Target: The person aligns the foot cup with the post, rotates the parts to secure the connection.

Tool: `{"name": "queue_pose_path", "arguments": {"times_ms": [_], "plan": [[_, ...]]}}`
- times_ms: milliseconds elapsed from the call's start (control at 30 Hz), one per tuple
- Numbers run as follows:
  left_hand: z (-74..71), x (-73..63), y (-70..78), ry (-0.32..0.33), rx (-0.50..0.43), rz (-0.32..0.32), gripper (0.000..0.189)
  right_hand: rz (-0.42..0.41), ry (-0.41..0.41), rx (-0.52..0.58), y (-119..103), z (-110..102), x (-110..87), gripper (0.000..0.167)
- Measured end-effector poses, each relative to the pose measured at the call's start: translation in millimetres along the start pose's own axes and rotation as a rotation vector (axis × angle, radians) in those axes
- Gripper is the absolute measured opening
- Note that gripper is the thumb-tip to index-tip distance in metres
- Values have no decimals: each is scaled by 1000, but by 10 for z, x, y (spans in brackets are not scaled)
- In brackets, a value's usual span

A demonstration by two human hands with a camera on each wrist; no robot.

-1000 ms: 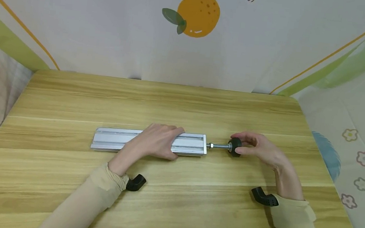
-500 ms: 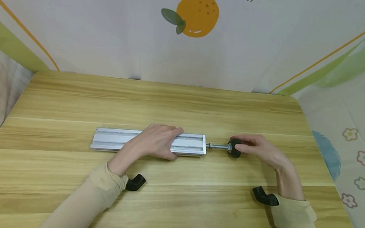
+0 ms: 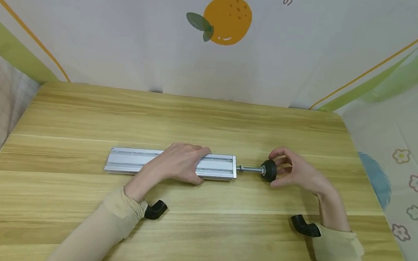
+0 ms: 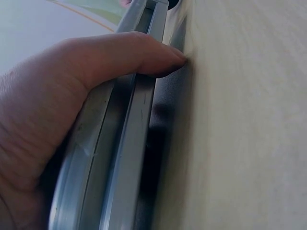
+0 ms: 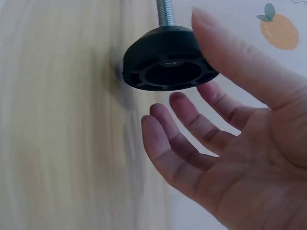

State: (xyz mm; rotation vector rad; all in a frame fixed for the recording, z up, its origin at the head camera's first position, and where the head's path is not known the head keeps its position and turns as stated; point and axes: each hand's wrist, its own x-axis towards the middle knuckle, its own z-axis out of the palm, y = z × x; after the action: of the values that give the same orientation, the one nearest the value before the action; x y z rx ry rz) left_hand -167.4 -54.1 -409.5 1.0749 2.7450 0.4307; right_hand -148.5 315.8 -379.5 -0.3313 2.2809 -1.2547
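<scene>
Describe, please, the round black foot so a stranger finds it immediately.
On the wooden table, the left hand grips a silver metal profile. A threaded rod leaves its right end. The black foot caps that rod: dark and round, unlike rod or profile.

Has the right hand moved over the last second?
Yes: the right hand has opened wider, its thumb shifting down the head view, judged against the metal rail.

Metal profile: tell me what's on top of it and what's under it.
The left hand grips the metal profile from above, hiding part of its top. Below is the wooden tabletop; a dark strip shows along the profile's lower edge. The underside itself is hidden.
</scene>
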Motion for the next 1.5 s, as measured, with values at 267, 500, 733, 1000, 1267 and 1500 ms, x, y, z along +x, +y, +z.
{"name": "queue_pose_path", "arguments": {"times_ms": [267, 500, 733, 1000, 1267, 1500], "plan": [[9, -9, 1, -3, 3, -2, 77, 25, 31, -40, 5, 19, 32, 67], [12, 0, -4, -5, 2, -3, 76, 6, 52, -103, 21, -10, 16, 55], [9, 3, -1, -16, -7, -7, 77, -31, 13, -189, 21, -37, -4, 46], [-4, 3, 2, -17, -8, -9, 77, -30, 12, -222, 25, -50, -20, 55], [0, 7, 3, -18, -7, -8, 79, -78, 17, -153, 44, 29, 20, 73], [9, 4, 1, -14, 0, -6, 78, -117, 78, -205, 63, 53, 57, 66]]}}
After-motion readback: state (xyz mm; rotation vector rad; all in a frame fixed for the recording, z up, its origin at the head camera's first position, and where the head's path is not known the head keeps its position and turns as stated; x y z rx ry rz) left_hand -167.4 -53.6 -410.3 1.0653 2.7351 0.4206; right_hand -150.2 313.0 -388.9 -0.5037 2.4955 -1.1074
